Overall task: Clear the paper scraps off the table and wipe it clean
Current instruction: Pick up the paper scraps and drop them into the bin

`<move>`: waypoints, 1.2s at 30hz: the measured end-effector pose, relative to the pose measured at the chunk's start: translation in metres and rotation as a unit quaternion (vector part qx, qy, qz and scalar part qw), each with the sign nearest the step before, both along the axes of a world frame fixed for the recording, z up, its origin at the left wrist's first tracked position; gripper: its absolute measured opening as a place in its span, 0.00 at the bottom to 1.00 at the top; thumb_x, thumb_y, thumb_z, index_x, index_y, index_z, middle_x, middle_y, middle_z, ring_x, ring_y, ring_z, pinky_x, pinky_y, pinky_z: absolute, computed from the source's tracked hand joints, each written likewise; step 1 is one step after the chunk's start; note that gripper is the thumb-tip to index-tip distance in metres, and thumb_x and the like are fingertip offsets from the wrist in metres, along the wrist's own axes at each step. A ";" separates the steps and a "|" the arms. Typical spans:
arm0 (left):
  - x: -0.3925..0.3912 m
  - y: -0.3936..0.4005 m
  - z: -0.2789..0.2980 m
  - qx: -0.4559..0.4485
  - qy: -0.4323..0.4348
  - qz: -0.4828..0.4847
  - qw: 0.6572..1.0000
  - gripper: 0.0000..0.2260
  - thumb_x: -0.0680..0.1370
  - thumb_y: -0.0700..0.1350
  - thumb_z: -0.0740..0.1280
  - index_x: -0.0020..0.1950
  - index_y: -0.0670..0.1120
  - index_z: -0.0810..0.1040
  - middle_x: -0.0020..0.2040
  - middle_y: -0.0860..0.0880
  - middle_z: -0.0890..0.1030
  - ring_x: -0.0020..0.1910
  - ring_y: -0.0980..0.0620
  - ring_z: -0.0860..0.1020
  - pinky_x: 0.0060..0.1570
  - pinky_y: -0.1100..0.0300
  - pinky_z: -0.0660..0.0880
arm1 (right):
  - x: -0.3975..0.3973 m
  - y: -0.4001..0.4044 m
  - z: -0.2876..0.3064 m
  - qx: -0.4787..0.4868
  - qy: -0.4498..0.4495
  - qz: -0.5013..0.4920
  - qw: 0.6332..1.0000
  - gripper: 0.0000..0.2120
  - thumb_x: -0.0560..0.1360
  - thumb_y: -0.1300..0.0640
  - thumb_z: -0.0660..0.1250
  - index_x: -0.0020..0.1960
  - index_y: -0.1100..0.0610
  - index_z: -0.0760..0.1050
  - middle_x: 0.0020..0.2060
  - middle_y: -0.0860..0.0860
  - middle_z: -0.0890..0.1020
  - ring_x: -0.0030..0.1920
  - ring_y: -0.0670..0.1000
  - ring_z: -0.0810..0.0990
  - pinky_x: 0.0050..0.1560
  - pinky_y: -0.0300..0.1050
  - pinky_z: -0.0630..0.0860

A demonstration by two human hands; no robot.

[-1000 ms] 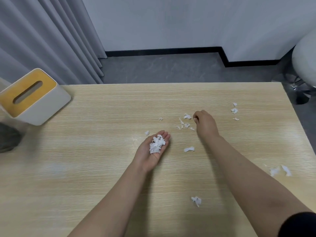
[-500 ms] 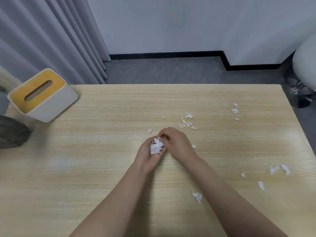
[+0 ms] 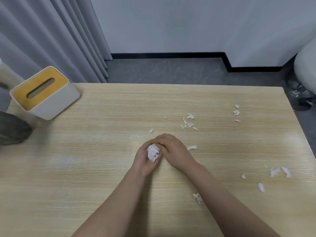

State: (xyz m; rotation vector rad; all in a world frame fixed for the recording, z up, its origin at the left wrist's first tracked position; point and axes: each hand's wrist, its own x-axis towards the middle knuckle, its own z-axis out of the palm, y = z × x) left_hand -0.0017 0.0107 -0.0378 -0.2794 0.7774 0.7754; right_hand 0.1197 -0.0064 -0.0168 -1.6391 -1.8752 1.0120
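Both hands meet at the middle of a pale wood-grain counter (image 3: 85, 168): the left hand (image 3: 145, 159), palm up and fingers curled, cups a wad of white paper scraps (image 3: 153, 152), while the right hand (image 3: 172, 151) lies over its fingertips, its own fingers bent down onto the top of the wad. Whether the right hand pinches a scrap cannot be told. Loose scraps lie scattered to the right of the hands: one piece (image 3: 191, 147) just beside the right hand, a small bit (image 3: 151, 130) just beyond the hands, a cluster (image 3: 189, 123) farther back, three pieces (image 3: 236, 112) near the far right edge, several more (image 3: 275, 171) by the near right edge, and one (image 3: 197, 197) beside the right forearm. A white tissue box with a yellow slotted lid (image 3: 41, 91) stands at the far left corner, a dark grey object (image 3: 12, 129) just in front of it at the counter's left edge. Grey curtains (image 3: 51, 31) hang behind.
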 end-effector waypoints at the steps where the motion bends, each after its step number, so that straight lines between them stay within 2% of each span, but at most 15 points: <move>1: 0.000 0.002 0.001 0.006 -0.008 0.010 1.000 0.05 0.69 0.34 0.67 0.43 0.35 0.78 0.37 0.43 0.80 0.35 0.49 0.81 0.39 0.59 0.80 | 0.003 0.003 0.002 0.002 0.016 -0.017 1.000 0.12 0.79 0.61 0.60 0.57 0.55 0.79 0.52 0.48 0.79 0.55 0.45 0.74 0.57 0.36 0.67; 3: -0.002 0.007 0.001 0.008 -0.014 0.022 1.000 0.09 0.72 0.37 0.62 0.47 0.34 0.78 0.43 0.40 0.82 0.39 0.45 0.83 0.51 0.53 0.79 | 0.011 0.010 0.007 0.011 0.053 -0.064 0.996 0.11 0.78 0.62 0.61 0.55 0.55 0.80 0.51 0.46 0.79 0.54 0.43 0.75 0.57 0.34 0.69; 5: -0.005 0.012 -0.002 0.011 0.005 0.018 1.000 0.11 0.75 0.37 0.60 0.50 0.33 0.79 0.48 0.38 0.82 0.44 0.41 0.83 0.56 0.49 0.75 | 0.022 0.022 0.009 0.019 0.054 -0.114 0.992 0.10 0.78 0.61 0.62 0.56 0.56 0.79 0.51 0.46 0.79 0.52 0.44 0.76 0.55 0.34 0.71; 9: -0.012 0.016 -0.009 0.004 0.024 0.035 0.999 0.15 0.79 0.39 0.58 0.46 0.31 0.82 0.50 0.37 0.82 0.45 0.40 0.83 0.47 0.46 0.79 | 0.040 0.048 -0.007 -0.009 -0.040 -0.185 0.982 0.12 0.78 0.62 0.62 0.59 0.58 0.78 0.55 0.52 0.79 0.54 0.48 0.77 0.54 0.36 0.69; 11: -0.016 0.016 -0.010 0.003 0.030 0.043 0.999 0.15 0.79 0.39 0.59 0.45 0.31 0.82 0.51 0.38 0.82 0.46 0.41 0.83 0.49 0.46 0.78 | 0.042 0.059 -0.016 -0.032 -0.057 -0.196 0.978 0.13 0.78 0.61 0.62 0.61 0.59 0.77 0.57 0.54 0.78 0.56 0.50 0.77 0.53 0.35 0.67; 16: -0.028 0.016 -0.012 -0.001 0.029 0.056 0.998 0.14 0.81 0.40 0.57 0.51 0.33 0.79 0.49 0.38 0.83 0.44 0.41 0.83 0.50 0.46 0.77 | 0.024 0.086 -0.036 -0.073 -0.117 -0.145 0.980 0.21 0.79 0.54 0.61 0.71 0.60 0.66 0.67 0.58 0.70 0.67 0.57 0.67 0.66 0.47 0.63; 19: -0.033 0.016 -0.012 0.003 0.042 0.058 0.997 0.13 0.81 0.40 0.57 0.53 0.34 0.78 0.48 0.39 0.83 0.44 0.42 0.83 0.50 0.48 0.77 | 0.012 0.093 -0.044 -0.071 -0.169 -0.110 0.977 0.20 0.80 0.55 0.59 0.70 0.61 0.66 0.67 0.58 0.69 0.68 0.58 0.64 0.68 0.48 0.60; 24: -0.037 0.011 -0.011 0.002 0.049 0.063 0.997 0.12 0.80 0.40 0.57 0.53 0.34 0.77 0.48 0.39 0.83 0.44 0.42 0.83 0.53 0.50 0.77 | -0.007 0.084 -0.049 -0.055 -0.130 -0.079 0.987 0.21 0.77 0.53 0.65 0.66 0.63 0.71 0.62 0.57 0.72 0.65 0.55 0.66 0.65 0.44 0.63; 27: -0.039 0.009 -0.012 -0.005 0.057 0.066 0.996 0.12 0.80 0.39 0.57 0.53 0.34 0.77 0.47 0.39 0.83 0.44 0.42 0.83 0.53 0.51 0.77 | -0.015 0.076 -0.053 -0.040 -0.127 -0.047 0.990 0.17 0.75 0.57 0.67 0.63 0.62 0.74 0.59 0.55 0.73 0.63 0.54 0.69 0.61 0.41 0.64; 29: -0.040 0.007 -0.012 -0.011 0.055 0.067 0.996 0.12 0.80 0.39 0.57 0.53 0.33 0.77 0.47 0.38 0.83 0.44 0.42 0.83 0.52 0.49 0.77 | -0.018 0.073 -0.056 -0.022 -0.134 -0.038 0.990 0.13 0.76 0.61 0.66 0.59 0.62 0.76 0.56 0.55 0.75 0.60 0.54 0.71 0.57 0.41 0.66; 31: -0.041 0.005 -0.013 -0.017 0.056 0.064 0.996 0.13 0.80 0.39 0.57 0.53 0.33 0.77 0.48 0.38 0.83 0.45 0.41 0.83 0.57 0.50 0.76 | -0.020 0.070 -0.056 -0.010 -0.141 -0.033 0.989 0.09 0.76 0.64 0.63 0.55 0.63 0.77 0.53 0.56 0.76 0.56 0.55 0.73 0.53 0.44 0.69; 34: -0.042 0.001 -0.013 -0.028 0.059 0.062 0.996 0.12 0.81 0.39 0.57 0.53 0.33 0.77 0.48 0.37 0.82 0.51 0.41 0.79 0.63 0.50 0.70 | -0.020 0.067 -0.055 0.002 -0.156 -0.033 0.987 0.10 0.77 0.66 0.60 0.52 0.63 0.79 0.50 0.56 0.78 0.52 0.56 0.76 0.49 0.48 0.72; 36: -0.042 -0.001 -0.013 -0.028 0.061 0.062 0.996 0.12 0.81 0.39 0.57 0.53 0.33 0.77 0.48 0.37 0.82 0.53 0.41 0.78 0.64 0.50 0.69 | -0.015 0.065 -0.055 -0.006 -0.165 -0.038 0.985 0.10 0.78 0.66 0.59 0.53 0.62 0.79 0.49 0.55 0.78 0.51 0.56 0.76 0.48 0.47 0.71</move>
